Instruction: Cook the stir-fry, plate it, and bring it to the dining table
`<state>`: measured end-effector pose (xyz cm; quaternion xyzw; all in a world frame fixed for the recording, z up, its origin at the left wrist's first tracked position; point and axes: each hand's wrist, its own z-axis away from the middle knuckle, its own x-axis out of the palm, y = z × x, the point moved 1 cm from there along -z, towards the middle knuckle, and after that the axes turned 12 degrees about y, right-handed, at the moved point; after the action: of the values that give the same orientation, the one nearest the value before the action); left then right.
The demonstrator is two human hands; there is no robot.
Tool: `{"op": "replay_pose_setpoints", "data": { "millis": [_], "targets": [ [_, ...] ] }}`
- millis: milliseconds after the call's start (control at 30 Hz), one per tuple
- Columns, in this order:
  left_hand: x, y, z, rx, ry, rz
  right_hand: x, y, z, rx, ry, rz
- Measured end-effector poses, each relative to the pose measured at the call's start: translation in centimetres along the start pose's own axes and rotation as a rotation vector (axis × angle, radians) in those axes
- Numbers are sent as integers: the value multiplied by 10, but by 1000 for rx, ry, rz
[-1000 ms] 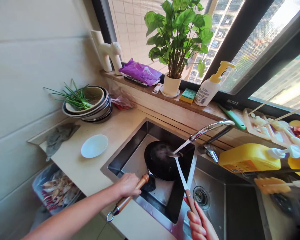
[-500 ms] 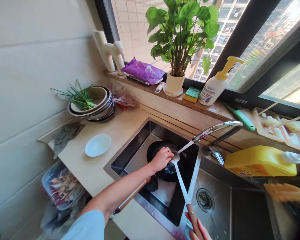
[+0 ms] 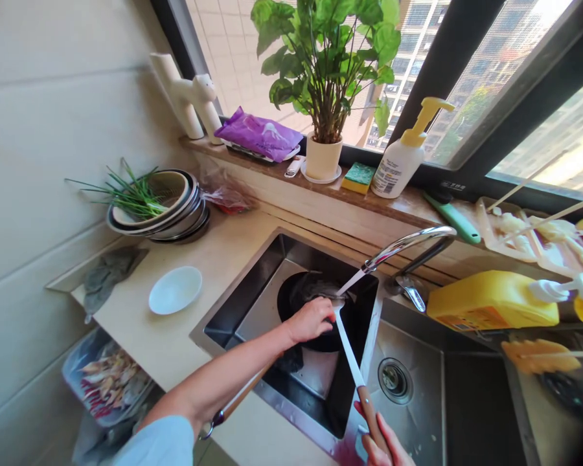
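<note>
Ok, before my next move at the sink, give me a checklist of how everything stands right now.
1. Right hand gripping the long-handled utensil by its brown handle: ok.
2. Left hand touching the utensil's head: cannot tell; it is right beside it, but the fingertips are partly hidden.
3. Water stream from the faucet reaching the utensil's head: ok.
4. Black pan inside the left sink basin: ok.
5. A hand on the pan's handle: not ok; neither hand holds it.
6. Pan surface clean: cannot tell; it is dark and partly covered.
</note>
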<state>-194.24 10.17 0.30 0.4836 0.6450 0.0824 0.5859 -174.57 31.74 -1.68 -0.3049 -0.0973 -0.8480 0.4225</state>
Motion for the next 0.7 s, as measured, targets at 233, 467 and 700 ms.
{"op": "replay_pose_setpoints", "data": {
  "millis": [233,467,700],
  "targets": [
    [20,-3,-3,183,-107,41,4,-13,-5,-17,-14,70],
    [18,-67,-4,-381,-82,115,-19,-19,0,-455,286,650],
    [24,-85,3,-718,197,93,-21,-25,-2,-1084,658,1321]
  ]
}}
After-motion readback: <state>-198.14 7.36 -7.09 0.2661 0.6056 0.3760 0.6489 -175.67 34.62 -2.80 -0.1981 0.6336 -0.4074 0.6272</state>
